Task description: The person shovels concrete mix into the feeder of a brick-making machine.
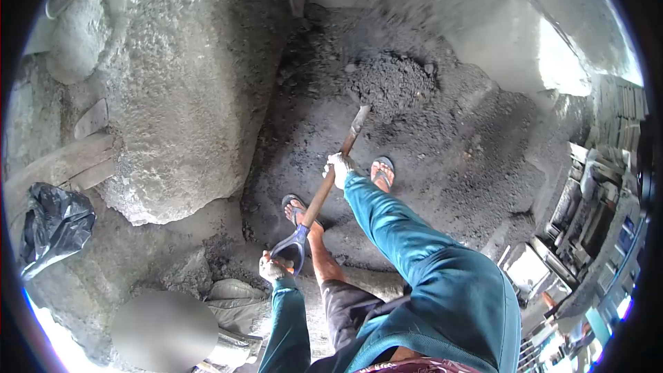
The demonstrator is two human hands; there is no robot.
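Observation:
A shovel with a wooden shaft and a blue D-shaped grip slants from the lower middle up to the right. My left hand, in a pale glove, is closed around the D-grip. Further down the shaft, my gloved right hand wraps the wood. The metal socket runs into a lumpy mound of dark grey wet-looking mix, which covers the blade. Both feet in flip-flops stand on the dark ground on either side of the shaft.
A big rough grey block rises on the left, with a black plastic bag and wooden boards beside it. Loose dark grit spreads to the right. Stacked wood pieces lie far right. A blurred patch covers the lower left.

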